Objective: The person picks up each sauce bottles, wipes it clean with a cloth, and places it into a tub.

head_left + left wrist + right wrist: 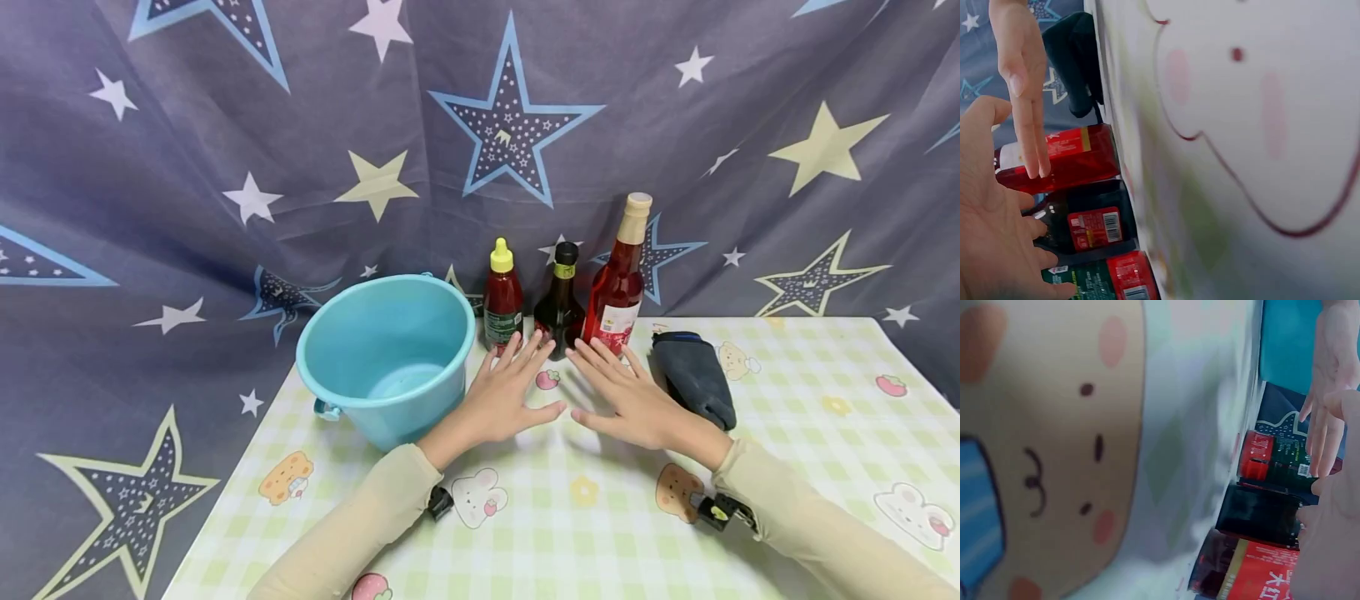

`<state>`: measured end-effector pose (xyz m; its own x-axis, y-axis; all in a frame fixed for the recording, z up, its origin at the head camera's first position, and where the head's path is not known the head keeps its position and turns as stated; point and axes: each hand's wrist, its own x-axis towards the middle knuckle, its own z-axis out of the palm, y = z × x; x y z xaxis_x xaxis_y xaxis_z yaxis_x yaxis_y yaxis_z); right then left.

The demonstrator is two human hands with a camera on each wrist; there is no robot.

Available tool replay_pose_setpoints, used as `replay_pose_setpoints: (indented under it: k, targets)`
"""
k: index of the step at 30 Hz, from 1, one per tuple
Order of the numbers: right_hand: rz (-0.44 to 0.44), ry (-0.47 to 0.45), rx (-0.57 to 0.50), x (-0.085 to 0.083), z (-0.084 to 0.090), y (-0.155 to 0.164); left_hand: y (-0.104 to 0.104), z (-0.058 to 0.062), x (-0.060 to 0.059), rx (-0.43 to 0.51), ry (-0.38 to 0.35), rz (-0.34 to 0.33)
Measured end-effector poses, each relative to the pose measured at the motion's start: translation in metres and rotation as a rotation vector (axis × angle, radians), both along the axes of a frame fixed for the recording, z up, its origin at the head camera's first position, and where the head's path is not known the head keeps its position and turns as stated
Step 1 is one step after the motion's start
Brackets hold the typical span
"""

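I hold both my hands flat and low over the checked tablecloth [787, 367], and I take the dark sauce bottle [560, 304] as my landmark. My left hand [504, 398] is in front of this bottle and a little to its left, with the fingers spread and straight, holding nothing. My right hand [628, 398] is in front of the bottle and a little to its right, also spread, fingers straight, holding nothing. The two thumbs point toward each other with a small gap between them. The fingertips of both hands are near the bottle, but I cannot tell if they touch it. Just left of the bottle stands a red sauce bottle with a yellow cap [502, 298], and just right of it a tall bottle of red liquid [619, 283]. Further left of the dark bottle is a blue bucket [390, 354], and to its right lies a folded dark cloth [696, 377]. Behind the bottle hangs a star-patterned curtain [225, 167]
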<state>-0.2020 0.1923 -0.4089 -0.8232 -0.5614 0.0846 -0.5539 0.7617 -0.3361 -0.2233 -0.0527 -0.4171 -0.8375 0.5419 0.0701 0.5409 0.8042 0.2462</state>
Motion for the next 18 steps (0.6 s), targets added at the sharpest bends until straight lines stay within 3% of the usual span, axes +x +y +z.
replay_pose_setpoints:
  k: [10, 18]
  targets:
    - [0.04, 0.099, -0.094, 0.0, 0.024, 0.013, 0.009, 0.016, -0.001, 0.103, 0.087, 0.015]
    - [0.032, 0.46, -0.264, -0.009, 0.039, 0.037, 0.021, 0.033, 0.0, 0.287, 0.18, 0.064]
